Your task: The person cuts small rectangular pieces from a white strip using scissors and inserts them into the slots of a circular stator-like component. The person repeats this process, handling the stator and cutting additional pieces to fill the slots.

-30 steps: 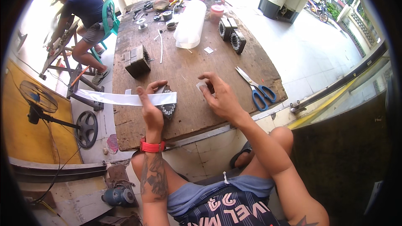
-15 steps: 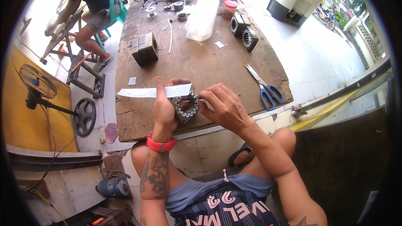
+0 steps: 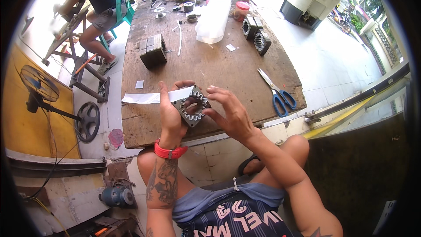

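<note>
One slotted stator core (image 3: 186, 114) and white strip (image 3: 142, 98) are clasped in the left hand (image 3: 172, 116), by the table's (image 3: 147, 131) near edge. The right hand (image 3: 233, 114) touches the core, grip unclear.

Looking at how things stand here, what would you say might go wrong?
The left hand grips the slotted metal core and also the white strip, whose free end sticks out leftward; the strip might slip or crease.
The core is up near the wooden table's near edge, so a loosened grip might drop it.
The scissors lie bare to the right of the right hand, so a wide sweep might knock them.
</note>
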`<state>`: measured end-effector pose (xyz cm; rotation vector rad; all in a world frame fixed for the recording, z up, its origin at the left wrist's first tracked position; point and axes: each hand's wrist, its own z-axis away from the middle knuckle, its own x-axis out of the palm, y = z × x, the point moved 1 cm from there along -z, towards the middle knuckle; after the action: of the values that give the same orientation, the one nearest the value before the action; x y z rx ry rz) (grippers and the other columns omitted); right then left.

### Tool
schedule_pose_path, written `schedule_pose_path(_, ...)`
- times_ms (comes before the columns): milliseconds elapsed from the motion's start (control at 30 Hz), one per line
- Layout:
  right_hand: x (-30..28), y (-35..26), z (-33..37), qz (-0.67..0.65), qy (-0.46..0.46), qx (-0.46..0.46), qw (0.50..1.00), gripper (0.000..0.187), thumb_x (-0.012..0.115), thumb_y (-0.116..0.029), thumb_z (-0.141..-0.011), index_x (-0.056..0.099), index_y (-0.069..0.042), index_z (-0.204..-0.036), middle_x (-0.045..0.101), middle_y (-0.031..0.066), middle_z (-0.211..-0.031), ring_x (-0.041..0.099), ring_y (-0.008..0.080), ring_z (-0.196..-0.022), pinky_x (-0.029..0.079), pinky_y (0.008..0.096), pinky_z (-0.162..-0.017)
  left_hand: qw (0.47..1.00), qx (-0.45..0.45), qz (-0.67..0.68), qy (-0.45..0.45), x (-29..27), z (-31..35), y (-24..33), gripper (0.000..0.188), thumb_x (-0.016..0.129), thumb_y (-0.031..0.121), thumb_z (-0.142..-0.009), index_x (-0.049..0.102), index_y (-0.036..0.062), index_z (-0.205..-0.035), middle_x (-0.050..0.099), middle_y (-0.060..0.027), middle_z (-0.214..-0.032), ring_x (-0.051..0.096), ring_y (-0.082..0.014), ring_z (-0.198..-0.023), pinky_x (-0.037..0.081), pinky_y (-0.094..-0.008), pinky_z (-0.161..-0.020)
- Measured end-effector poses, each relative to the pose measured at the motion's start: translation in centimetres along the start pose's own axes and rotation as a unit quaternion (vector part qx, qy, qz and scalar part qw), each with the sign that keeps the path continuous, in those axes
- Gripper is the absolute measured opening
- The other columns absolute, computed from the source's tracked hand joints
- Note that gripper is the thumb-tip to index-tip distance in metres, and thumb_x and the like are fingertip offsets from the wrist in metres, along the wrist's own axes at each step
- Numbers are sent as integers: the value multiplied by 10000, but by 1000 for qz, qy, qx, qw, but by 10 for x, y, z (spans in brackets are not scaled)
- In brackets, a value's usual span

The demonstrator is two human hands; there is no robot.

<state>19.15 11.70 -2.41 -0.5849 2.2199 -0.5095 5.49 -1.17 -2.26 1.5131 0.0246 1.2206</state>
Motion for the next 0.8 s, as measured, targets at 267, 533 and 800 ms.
schedule_pose_path(267,-8,-13,-4,48,-103,-23,993,668,806,-368,-892,538,-72,-1427,432,164,-1581,362,365,-1524,274,565,-1277,994,56,-92,16,7,2,5,755,180,644,-1122,573,16,-1269,708,-142,-1073,709,-206,-948,601,-319,-869)
schedule_pose_path(533,-8,-9,-20,144,-123,-107,976,739,833,-222,-722,527,-55,-1374,525,177,-1367,493,373,-1369,338,535,-1252,984,61,-169,-8,24,11,-3,660,210,536,-1159,524,19,-1423,727,-126,-1112,700,-222,-1085,533,-335,-1000)
schedule_pose_path(800,-85,70,-97,129,-135,-14,982,930,915,-325,-703,432,-146,-1478,533,190,-1358,559,381,-1292,543,472,-1088,966,196,-111,128,-12,-14,16,615,260,505,-1165,516,-3,-1400,635,-158,-1260,593,-242,-1195,440,-416,-1108)
